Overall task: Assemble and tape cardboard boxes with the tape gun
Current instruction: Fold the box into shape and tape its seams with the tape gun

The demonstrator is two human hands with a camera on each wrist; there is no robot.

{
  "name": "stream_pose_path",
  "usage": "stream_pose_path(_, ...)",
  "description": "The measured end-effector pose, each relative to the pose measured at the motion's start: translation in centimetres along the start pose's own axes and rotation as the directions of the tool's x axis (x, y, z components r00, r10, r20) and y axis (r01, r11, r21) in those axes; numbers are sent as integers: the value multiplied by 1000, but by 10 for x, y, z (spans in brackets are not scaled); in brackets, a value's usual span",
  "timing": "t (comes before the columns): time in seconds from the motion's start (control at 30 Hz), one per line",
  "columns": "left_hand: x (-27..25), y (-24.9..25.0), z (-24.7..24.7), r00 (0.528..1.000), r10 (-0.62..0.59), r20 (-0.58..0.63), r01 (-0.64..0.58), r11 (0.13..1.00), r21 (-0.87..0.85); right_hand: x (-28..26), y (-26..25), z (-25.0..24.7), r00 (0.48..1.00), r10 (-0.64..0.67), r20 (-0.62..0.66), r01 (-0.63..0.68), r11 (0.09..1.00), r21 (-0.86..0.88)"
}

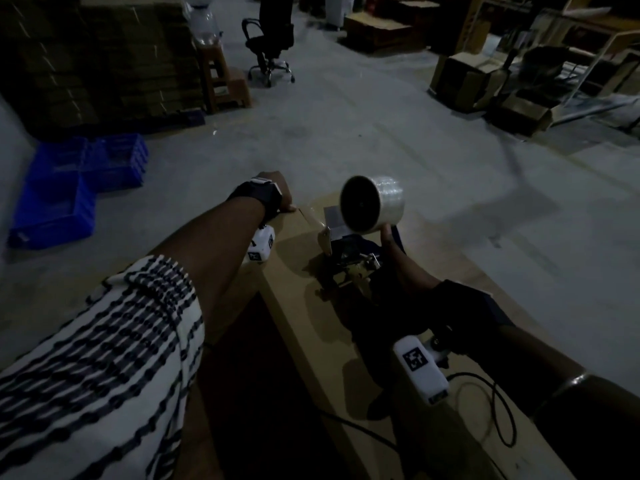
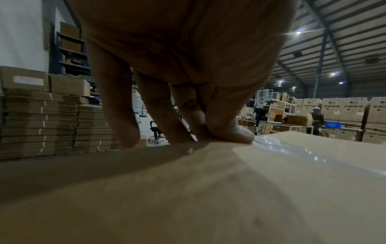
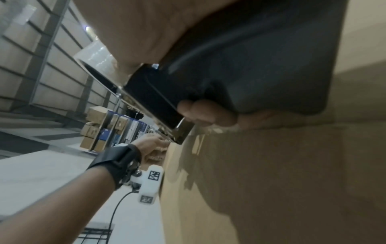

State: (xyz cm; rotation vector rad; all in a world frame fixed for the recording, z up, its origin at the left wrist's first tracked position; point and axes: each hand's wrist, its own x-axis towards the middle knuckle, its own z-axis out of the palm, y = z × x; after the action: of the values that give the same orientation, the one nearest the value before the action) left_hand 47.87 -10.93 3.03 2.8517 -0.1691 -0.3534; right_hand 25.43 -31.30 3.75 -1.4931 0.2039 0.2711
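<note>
My right hand grips the black-handled tape gun on the brown cardboard box, while my left hand, fingers straight, presses the box's far edge; next, pulling tape along the seam.

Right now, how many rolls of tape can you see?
1: the clear tape roll sits on the tape gun gripped by the right hand, above the cardboard box. Spares may be hidden in the dark.

Dim, underexposed head view, ceiling lamps flaring, blurred wrist views, wide-angle edge distortion
</note>
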Motion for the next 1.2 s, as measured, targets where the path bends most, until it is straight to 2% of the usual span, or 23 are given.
stream_pose_path(0.13,3,4,0,1000,2,8,-2,999,53,-3,10,-8,997,23,71,-22,1000,-15)
stream_pose_path(0.27,9,5,3,999,-22,29,20,996,87,-7,22,-13,998,4,63,-3,1000,-9)
stream_pose_path(0.37,24,0,11,999,-30,35,26,993,118,-7,20,-14,997,48,61,-50,998,25)
stream_pose_path(0.47,2,10,8,999,27,40,-33,983,181,-6,18,-15,999,18,34,-18,1000,17)
stream_pose_path(0.53,-15,16,6,998,50,48,-59,973,225,-4,19,-14,997,-21,73,21,1000,-1)
stream_pose_path(0.6,-27,20,9,991,123,44,-130,964,232,2,21,-14,995,-37,92,36,999,14)
stream_pose_path(0.73,-55,32,25,932,321,167,-353,906,232,5,19,-22,996,-65,61,63,998,28)
stream_pose_path(0.8,-61,30,35,906,352,237,-403,889,219,8,17,-25,997,-77,27,76,996,40)
stream_pose_path(0.9,-61,26,42,882,384,274,-444,871,209,14,17,-30,997,-67,21,67,997,44)
stream_pose_path(1.2,-41,41,30,921,257,292,-344,888,303,38,2,-35,999,-40,16,40,999,8)
